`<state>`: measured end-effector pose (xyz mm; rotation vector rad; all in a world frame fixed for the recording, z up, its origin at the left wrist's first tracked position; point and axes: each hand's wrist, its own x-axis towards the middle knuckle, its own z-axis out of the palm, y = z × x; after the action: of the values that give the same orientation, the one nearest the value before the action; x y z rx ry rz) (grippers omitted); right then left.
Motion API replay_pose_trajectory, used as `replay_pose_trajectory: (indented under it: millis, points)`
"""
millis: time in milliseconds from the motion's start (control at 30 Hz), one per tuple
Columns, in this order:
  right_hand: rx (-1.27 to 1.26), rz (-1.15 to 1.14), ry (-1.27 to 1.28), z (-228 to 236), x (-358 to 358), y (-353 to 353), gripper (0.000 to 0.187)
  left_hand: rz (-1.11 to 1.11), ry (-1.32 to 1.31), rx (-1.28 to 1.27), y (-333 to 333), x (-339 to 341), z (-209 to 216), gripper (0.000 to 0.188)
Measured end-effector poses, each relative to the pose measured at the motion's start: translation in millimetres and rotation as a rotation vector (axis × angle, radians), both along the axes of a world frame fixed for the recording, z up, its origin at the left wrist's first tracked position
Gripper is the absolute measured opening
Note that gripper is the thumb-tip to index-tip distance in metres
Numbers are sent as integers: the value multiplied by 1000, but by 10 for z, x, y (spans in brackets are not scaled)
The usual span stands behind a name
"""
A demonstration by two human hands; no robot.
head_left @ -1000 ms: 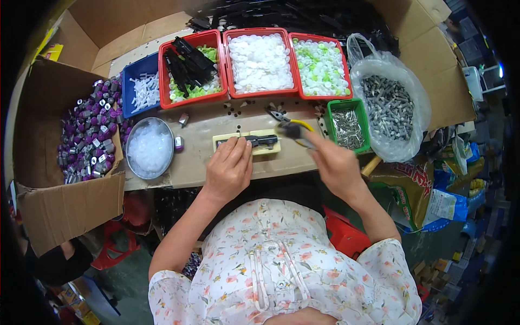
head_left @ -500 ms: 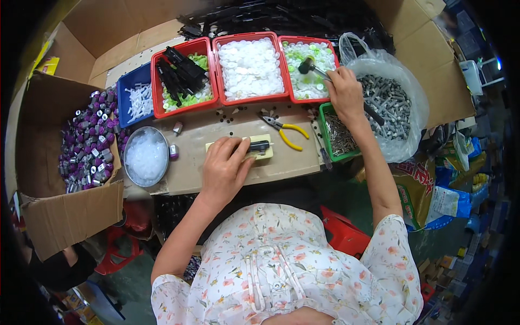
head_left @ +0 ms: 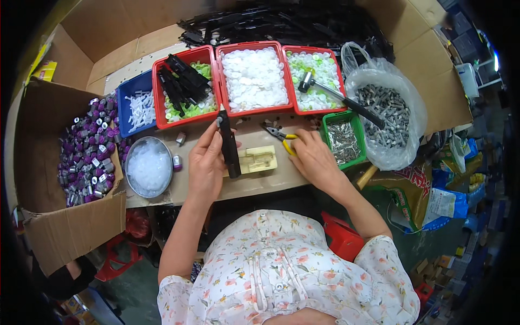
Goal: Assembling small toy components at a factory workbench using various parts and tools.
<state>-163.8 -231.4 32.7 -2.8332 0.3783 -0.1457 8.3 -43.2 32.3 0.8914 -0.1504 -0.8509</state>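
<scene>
My left hand (head_left: 208, 157) holds a long black plastic piece (head_left: 229, 149) upright, fingers closed round it, with a pale tip at its upper end. Just right of that piece, a cream-coloured block fixture (head_left: 260, 160) with a shaped hollow lies on the table. My right hand (head_left: 313, 157) has its fingers on the yellow handles of a pair of pliers (head_left: 278, 134), which lies with its jaws pointing to the far left. The fingers partly hide the handles. Beyond that hand, a hammer (head_left: 330, 92) with a black grip rests across a red bin and the green tray's edge.
Red bins (head_left: 219, 81) of white and green discs line the back, beside a blue tray (head_left: 122, 116) of white pieces. A green tray (head_left: 328, 142) of metal pins and a plastic bag (head_left: 417, 103) of grey parts stand right. A bowl (head_left: 127, 173) and purple-part carton (head_left: 81, 216) stand left.
The hammer has left my right hand and lies on the bin; that hand has come nearer, onto the pliers. My left hand has lifted the black piece off the fixture and stood it upright.
</scene>
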Motion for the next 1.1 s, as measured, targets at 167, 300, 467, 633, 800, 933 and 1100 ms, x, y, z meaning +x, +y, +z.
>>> replay_pose_trajectory:
  millis: [167, 300, 467, 633, 800, 933, 1100]
  points:
    - [-117, -48, 91, 23, 136, 27, 19, 11, -56, 132, 74, -18, 11, 39]
    - [-202, -41, -25, -86, 111, 27, 15, 20, -303, 140, 115, -67, 45, 36]
    - [64, 46, -328, 249, 110, 132, 19, -29, -426, 170, 158, -193, 118, 38]
    - [212, 124, -353, 401, 124, 221, 24, -50, -639, 263, 137, -261, -3, 33]
    - [197, 151, -325, 360, 68, 218, 24, -103, -745, 299, 97, -276, 36, 33]
    - [146, 178, -273, 359, 55, 222, 13, -23, -659, 242, 80, -342, 53, 27]
    - [68, 267, -283, 334, 18, 205, 11, -221, -378, 132, 162, -309, 96, 25]
